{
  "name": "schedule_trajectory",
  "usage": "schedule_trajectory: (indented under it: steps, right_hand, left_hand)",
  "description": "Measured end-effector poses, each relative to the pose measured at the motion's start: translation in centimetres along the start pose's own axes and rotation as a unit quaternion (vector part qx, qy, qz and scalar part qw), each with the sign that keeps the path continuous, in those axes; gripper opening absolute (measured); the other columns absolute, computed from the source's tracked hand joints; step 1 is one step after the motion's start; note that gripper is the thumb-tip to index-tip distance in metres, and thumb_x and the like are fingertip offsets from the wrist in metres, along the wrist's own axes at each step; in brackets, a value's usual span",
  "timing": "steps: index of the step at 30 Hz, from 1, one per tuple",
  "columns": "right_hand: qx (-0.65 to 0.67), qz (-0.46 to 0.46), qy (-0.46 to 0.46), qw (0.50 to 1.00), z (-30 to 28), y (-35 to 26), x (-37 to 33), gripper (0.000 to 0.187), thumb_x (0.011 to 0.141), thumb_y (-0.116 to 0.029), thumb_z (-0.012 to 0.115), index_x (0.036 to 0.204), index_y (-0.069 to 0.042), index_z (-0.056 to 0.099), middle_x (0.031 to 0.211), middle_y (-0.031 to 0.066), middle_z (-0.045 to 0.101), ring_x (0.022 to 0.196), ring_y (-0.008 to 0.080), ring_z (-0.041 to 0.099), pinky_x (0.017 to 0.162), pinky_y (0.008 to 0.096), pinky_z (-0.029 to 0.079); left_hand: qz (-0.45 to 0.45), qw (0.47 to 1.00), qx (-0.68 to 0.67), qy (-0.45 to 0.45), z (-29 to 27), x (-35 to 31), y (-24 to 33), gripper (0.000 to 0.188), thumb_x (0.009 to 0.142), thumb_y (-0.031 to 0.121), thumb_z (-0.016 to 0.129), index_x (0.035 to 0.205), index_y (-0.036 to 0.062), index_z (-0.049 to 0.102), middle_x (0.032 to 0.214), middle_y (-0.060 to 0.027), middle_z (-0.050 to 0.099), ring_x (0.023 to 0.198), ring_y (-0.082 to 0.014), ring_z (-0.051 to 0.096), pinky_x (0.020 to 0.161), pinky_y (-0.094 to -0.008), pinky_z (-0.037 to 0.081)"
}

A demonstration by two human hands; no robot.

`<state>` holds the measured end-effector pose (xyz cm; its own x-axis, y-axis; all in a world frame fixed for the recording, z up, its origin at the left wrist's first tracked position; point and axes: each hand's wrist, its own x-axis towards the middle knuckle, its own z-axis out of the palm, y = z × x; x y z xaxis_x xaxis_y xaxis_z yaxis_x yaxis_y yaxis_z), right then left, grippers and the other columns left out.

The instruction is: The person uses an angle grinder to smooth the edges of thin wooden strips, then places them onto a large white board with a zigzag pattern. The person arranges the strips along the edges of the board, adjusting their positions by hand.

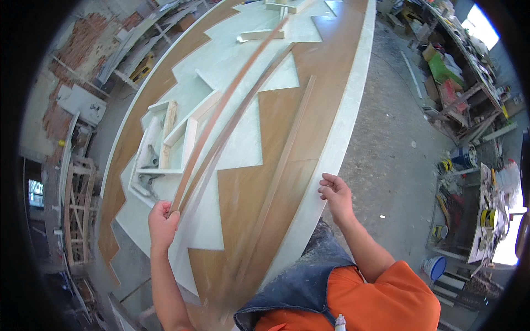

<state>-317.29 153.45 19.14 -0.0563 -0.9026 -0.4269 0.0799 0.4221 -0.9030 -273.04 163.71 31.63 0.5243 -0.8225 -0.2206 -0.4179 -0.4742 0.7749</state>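
Observation:
Under me lies a long white panel [245, 138] with stepped brown sheets [243, 193] on its face. My left hand [163, 225] is closed on the near end of a long, thin reddish-brown wooden strip [221, 105]. The strip runs away from me over the panel. A second brown strip [243, 105] runs beside it, its near end close to the same fingers; whether they grip it too I cannot tell. My right hand [338, 197] hovers by the panel's white right edge, fingers loosely curled and apart, nothing visible in them. Another wooden strip [292, 132] lies along the brown sheet at right.
White angular frame pieces [190, 129] stand on the panel's left half, with a rough wooden batten [167, 135] among them. More white pieces [262, 35] are at the far end. Cluttered shelves [458, 99] and a blue-lidded bucket [435, 267] line the right; a wooden rack [77, 209] stands left.

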Motion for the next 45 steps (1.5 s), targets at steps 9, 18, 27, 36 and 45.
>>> schedule_trajectory:
  steps: [9,18,27,36,45]
  right_hand:
    - [-0.169,-0.208,-0.551,0.791,6.6,-3.9,-5.6,0.063,0.09,-0.018,0.072,0.148,-0.009,0.048,0.132,0.0175,0.058,0.118,0.0317,0.061,0.101,0.0407,0.05]
    - [-0.19,-0.145,-0.735,0.635,6.0,-3.8,-6.9,0.048,0.096,-0.027,0.067,0.139,-0.008,0.056,0.118,0.0209,0.066,0.107,0.038,0.064,0.093,0.0448,0.051]
    - [-0.299,-0.068,-0.684,0.663,-0.9,-8.7,2.3,0.028,0.097,-0.016,0.068,0.121,0.0,0.07,0.096,0.0123,0.074,0.08,0.0198,0.066,0.076,0.0325,0.054]
    - [-0.251,0.069,-0.464,0.847,-5.4,-6.6,10.6,0.021,0.095,-0.004,0.066,0.115,0.003,0.067,0.084,0.0085,0.068,0.069,0.0155,0.065,0.064,0.0276,0.053]
    - [-0.086,0.061,-0.285,0.953,-10.3,-5.5,19.3,0.029,0.101,-0.013,0.064,0.127,-0.001,0.059,0.09,0.0046,0.066,0.071,0.0126,0.063,0.062,0.0245,0.053]
  left_hand:
    - [0.184,0.91,-0.357,0.104,0.5,-14.9,10.9,0.025,0.089,-0.006,0.057,0.113,-0.0022,0.052,0.082,-0.0088,0.056,0.05,-0.0129,0.054,0.041,-0.0258,0.046]
    - [0.328,0.803,-0.431,0.25,3.9,-20.0,17.5,0.022,0.11,0.017,0.039,0.12,0.001,0.051,0.091,-0.0066,0.049,0.061,-0.0114,0.044,0.049,-0.0261,0.042]
    - [0.174,0.62,-0.473,0.602,-8.1,-28.9,5.7,0.017,0.104,0.019,0.048,0.099,0.0023,0.052,0.081,-0.002,0.044,0.067,-0.0133,0.04,0.058,-0.0279,0.037]
    - [-0.061,0.473,-0.482,0.735,7.0,-35.3,-5.8,0.01,0.098,0.012,0.053,0.09,0.0071,0.049,0.077,-0.0033,0.048,0.064,-0.0204,0.048,0.061,-0.0369,0.045]
    - [-0.093,0.38,-0.582,0.713,11.1,-45.7,-18.1,0.008,0.098,0.011,0.052,0.101,0.004,0.054,0.089,-0.0061,0.055,0.081,-0.0226,0.052,0.08,-0.0396,0.047]
